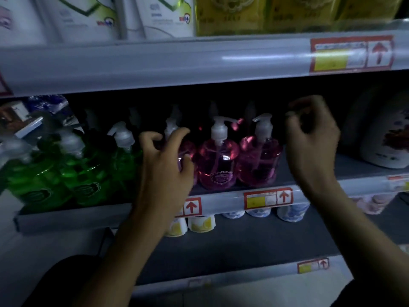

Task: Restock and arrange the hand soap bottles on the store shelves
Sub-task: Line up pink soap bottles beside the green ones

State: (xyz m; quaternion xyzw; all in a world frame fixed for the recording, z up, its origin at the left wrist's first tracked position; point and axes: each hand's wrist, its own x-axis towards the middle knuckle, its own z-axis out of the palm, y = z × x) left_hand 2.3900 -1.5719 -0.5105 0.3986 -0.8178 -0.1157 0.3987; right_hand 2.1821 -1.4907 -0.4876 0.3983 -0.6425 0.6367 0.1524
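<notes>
Middle shelf [221, 196] of a dim store bay, restocking under way. Three pink hand soap bottles stand upright at the front edge, touching side by side: the middle pink bottle [218, 160], the right pink bottle [259, 160], and the left pink bottle [188, 151]. My left hand [166, 165] grips the left one, thumb and fingers curled round its shoulder below the pump. My right hand [313, 142] hovers just beside the right pink bottle, apart from it, fingers curled in on nothing I can see. To the left, the green hand soap bottles [88, 171] lean at mixed angles with their pumps pointing different ways. More pumps show dimly behind the pink row. I judge the pink facing nearly set and the green group not yet straightened. A bare stretch of shelf separates the pink row from a white bottle [385, 149], suggesting room for more stock.
</notes>
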